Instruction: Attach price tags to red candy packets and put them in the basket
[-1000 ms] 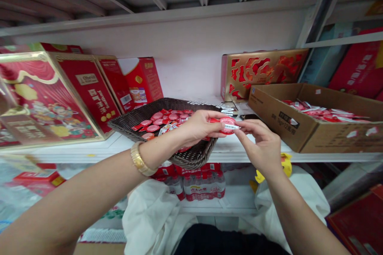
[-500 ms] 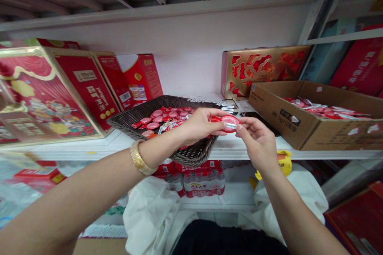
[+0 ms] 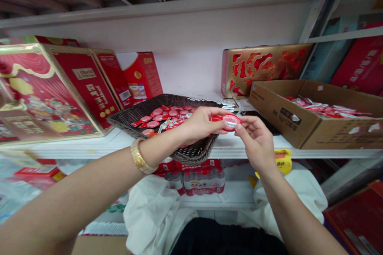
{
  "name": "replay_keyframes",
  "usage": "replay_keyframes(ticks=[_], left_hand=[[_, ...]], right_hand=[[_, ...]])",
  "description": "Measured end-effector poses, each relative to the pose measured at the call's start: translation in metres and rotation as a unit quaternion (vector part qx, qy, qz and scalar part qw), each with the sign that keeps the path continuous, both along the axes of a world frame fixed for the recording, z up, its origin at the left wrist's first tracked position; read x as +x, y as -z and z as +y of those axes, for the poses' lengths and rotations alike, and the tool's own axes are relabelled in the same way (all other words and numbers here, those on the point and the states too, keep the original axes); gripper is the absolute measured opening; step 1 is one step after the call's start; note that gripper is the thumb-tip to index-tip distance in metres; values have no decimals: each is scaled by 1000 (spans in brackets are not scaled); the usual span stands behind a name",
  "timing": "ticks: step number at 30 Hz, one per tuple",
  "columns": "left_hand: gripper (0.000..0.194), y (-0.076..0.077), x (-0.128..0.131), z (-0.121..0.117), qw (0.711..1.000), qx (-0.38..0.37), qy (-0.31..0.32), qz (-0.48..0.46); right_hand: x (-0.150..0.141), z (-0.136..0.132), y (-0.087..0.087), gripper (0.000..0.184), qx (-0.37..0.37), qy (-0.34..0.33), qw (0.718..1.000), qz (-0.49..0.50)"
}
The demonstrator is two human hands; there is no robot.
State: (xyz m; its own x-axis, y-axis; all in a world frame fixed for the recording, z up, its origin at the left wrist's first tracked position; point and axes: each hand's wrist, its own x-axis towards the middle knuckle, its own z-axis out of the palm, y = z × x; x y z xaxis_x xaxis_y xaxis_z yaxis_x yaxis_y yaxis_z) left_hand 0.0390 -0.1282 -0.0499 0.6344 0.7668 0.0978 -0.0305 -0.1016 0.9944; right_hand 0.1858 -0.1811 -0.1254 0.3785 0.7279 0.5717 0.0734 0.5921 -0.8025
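Observation:
My left hand (image 3: 206, 124), with a gold bracelet at its wrist, pinches a small round red candy packet (image 3: 232, 121) between thumb and fingers. A white barcode sticker (image 3: 229, 124) lies across the packet's face. At the packet's right edge, my right hand (image 3: 257, 137) is closed, its thumb pressed on the sticker's end and its fingertips behind. Under my left hand stands a dark woven basket (image 3: 125, 118) with several similar red candy packets (image 3: 157, 117) in it. A row of white sticker strips (image 3: 226, 103) lines the basket's back right rim.
At the right, an open cardboard box (image 3: 278, 117) holds more red packets. Red and gold gift boxes (image 3: 86, 83) stand at the left, and a gold box (image 3: 266, 65) is behind. Below the white shelf (image 3: 119, 145) sit shrink-wrapped bottles (image 3: 203, 181).
My right thumb has shifted slightly left over the sticker's end. The packet remains between both hands, almost in the same place.

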Motion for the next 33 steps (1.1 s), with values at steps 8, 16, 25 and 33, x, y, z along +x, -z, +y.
replay_keyframes(ticks=[8, 16, 25, 33], left_hand=[[22, -2, -1, -2, 1000, -7, 0, -4], [25, 1, -1, 0, 1000, -8, 5, -1], [24, 1, 0, 1, 1000, -18, 4, -2], [27, -6, -2, -4, 1000, -9, 4, 30]], right_hand=[[0, -2, -1, 20, 10, 3, 1000, -7], [-1, -1, -2, 24, -2, 2, 1000, 10], [-2, -2, -3, 27, -1, 13, 1000, 0], [1, -1, -3, 29, -15, 24, 999, 16]])
